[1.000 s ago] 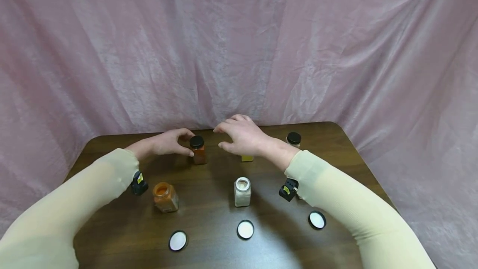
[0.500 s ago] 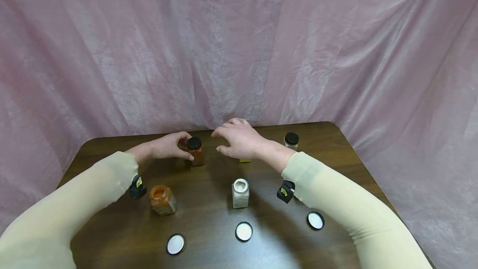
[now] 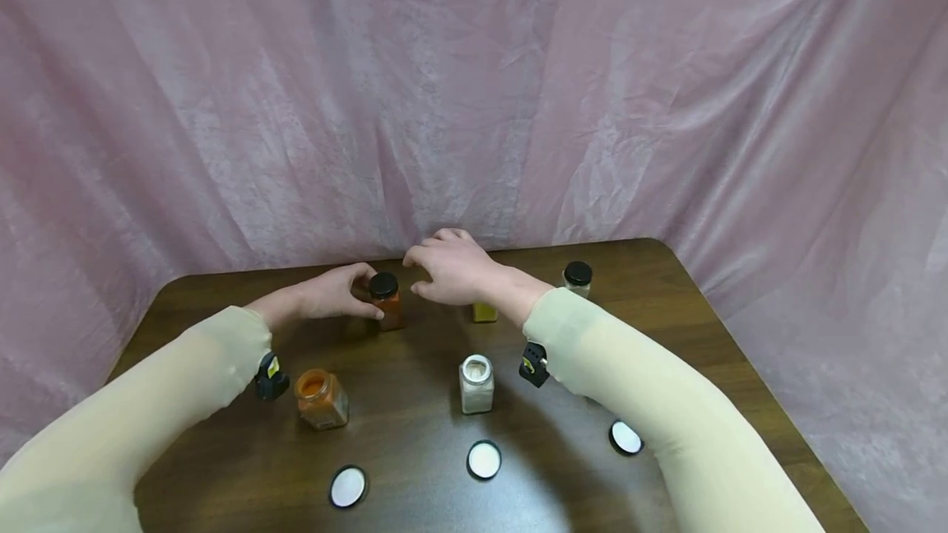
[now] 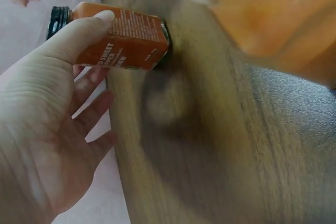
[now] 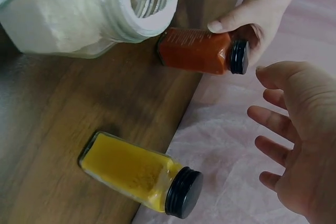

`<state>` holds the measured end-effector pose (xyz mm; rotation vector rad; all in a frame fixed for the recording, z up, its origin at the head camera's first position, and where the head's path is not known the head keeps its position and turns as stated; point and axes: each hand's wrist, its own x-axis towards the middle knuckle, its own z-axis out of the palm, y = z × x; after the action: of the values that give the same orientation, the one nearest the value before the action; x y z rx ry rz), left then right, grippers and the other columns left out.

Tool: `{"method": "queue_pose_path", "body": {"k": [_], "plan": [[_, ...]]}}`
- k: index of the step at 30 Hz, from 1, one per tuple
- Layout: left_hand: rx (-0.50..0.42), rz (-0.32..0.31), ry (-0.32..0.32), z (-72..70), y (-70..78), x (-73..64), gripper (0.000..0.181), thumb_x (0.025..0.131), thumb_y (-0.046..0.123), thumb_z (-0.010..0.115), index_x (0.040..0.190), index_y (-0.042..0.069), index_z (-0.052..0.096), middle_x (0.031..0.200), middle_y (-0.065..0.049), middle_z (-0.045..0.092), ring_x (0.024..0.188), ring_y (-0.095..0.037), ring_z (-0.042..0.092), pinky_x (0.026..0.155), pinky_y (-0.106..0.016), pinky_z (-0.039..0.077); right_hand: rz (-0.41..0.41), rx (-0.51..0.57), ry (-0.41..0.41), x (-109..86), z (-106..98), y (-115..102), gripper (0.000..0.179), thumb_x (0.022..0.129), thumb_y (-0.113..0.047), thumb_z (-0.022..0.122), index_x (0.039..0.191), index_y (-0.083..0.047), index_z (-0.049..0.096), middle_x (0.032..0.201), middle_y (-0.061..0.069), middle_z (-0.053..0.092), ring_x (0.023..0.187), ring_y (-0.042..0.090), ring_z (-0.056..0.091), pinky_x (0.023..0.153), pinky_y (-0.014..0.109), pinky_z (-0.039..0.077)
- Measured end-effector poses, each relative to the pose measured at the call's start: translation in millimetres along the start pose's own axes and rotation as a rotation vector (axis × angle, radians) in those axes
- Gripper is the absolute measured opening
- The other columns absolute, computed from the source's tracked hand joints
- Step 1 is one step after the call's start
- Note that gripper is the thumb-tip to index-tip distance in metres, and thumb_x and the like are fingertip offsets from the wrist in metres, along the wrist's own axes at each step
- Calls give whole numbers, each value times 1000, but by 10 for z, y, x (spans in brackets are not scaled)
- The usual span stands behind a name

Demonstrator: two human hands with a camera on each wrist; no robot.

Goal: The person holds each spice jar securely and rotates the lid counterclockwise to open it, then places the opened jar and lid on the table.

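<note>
My left hand (image 3: 335, 293) grips a spice jar of red powder (image 4: 128, 38) between thumb and fingers; the jar stands upright on the table with its black lid (image 3: 383, 285) on. Just right of that lid, my right hand (image 3: 453, 268) hovers with fingers spread and slightly bent, touching nothing. In the right wrist view its thumb tip comes close to the black lid. Below the right hand stands a jar of yellow powder (image 5: 128, 169), black-lidded, partly covered by that hand in the head view.
Nearer on the table (image 3: 415, 451) stand an uncapped jar of orange powder (image 3: 322, 401) and an uncapped jar of whitish powder (image 3: 476, 389). Three loose lids lie along the front, one being the middle lid (image 3: 485, 460). Another black-lidded jar (image 3: 577, 280) stands at back right.
My right hand has shifted left, closer to the red-powder jar, uncovering more of the yellow-powder jar. The left hand keeps its hold on the red-powder jar. The view has shifted slightly.
</note>
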<state>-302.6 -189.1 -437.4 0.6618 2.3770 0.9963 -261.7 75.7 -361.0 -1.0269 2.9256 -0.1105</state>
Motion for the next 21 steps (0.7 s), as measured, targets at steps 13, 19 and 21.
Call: {"method": "queue_pose_path", "body": {"k": [13,19,21], "plan": [[-6,-5,36,42,-54,-59,61,85,36,86,127,7,53,127,-11,59,130,-39,53,105,-57,43,22,16,-29,237,104,-107,43,98,-46,67,137,-28,63,133,-9,62,134,23,43,112,47,27],[-11,-3,57,94,-105,-72,62,86,32,85,131,6,51,124,-11,64,129,-40,54,107,-59,40,30,42,-31,244,108,-92,43,98,-44,67,137,-28,62,134,-8,61,135,24,43,114,47,26],[-20,-6,57,109,-125,-68,64,87,32,85,134,7,50,125,-11,65,130,-39,53,107,-60,39,31,45,-34,229,112,-77,43,98,-45,66,138,-28,61,134,-7,61,136,24,42,114,48,25]]}}
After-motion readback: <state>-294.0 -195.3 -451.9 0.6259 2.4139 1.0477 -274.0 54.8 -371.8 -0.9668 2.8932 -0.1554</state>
